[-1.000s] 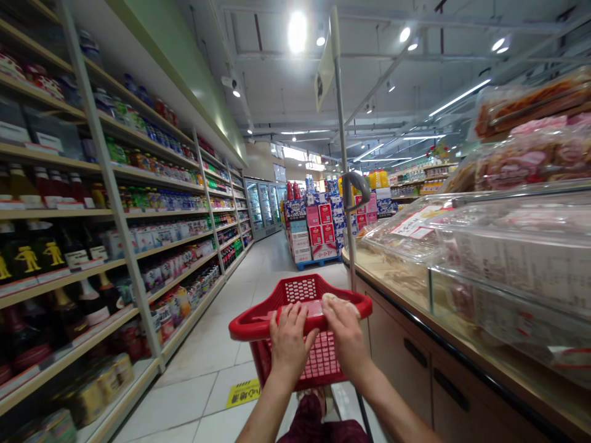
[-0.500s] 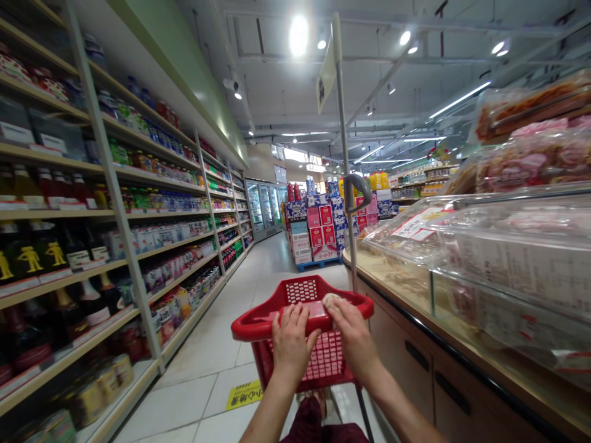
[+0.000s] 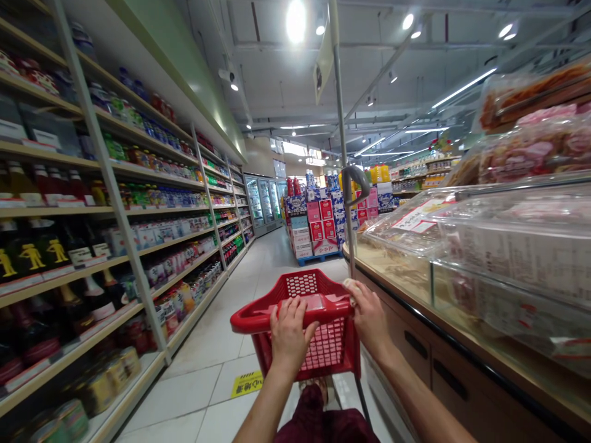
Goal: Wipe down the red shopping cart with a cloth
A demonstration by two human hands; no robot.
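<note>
A red plastic shopping cart point(image 3: 305, 357) stands in front of me, its mesh basket facing away. My left hand point(image 3: 292, 332) lies over the middle of the cart's handle point(image 3: 252, 322), fingers curled over the bar and thumb off to the side. At the handle's right end, my right hand point(image 3: 369, 314) presses a small whitish cloth point(image 3: 351, 290) against the red rim. The fingers of that hand are closed round the cloth, and most of it is hidden under them.
Shelves of bottles and cans point(image 3: 157, 203) line the left. On the right runs a counter point(image 3: 406, 307) with clear-covered packaged food, close to the cart. A pole point(image 3: 344, 141) rises from its edge. Ahead, stacked boxes point(image 3: 318, 227) stand on a blue pallet. A yellow sticker point(image 3: 246, 384) marks the floor.
My right hand has slid the cloth to the right, from near the middle of the handle to its right end. My left hand stays at the same place on the handle.
</note>
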